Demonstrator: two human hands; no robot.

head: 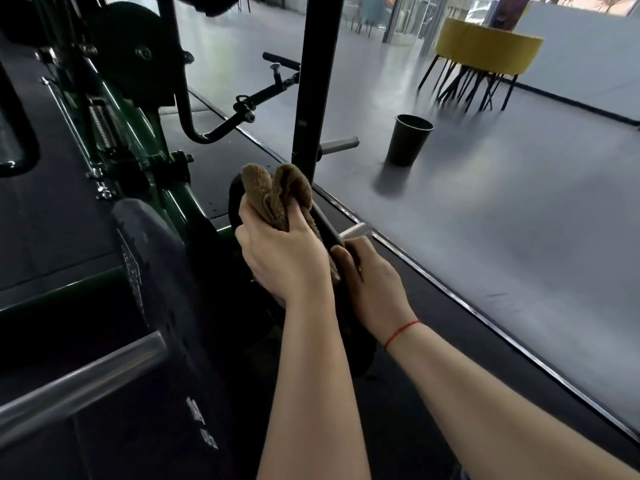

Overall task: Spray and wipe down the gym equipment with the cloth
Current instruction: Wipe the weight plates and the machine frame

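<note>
Gripping a bunched brown cloth (273,199), the left hand (284,261) has its fingers curled round it, just below the foot of the black upright post (317,81). Right hand (375,285) sits just beside the left, lower-right of the post, thumb on a dark bar (327,226) by a silver peg (356,232); fingers hidden, grip cannot tell. Dark cup (408,140) on the floor right of the post.

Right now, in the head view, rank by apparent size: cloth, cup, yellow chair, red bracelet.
1. yellow chair
2. cloth
3. cup
4. red bracelet
Cloth over cup is unsure: the cloth is nearer.
</note>
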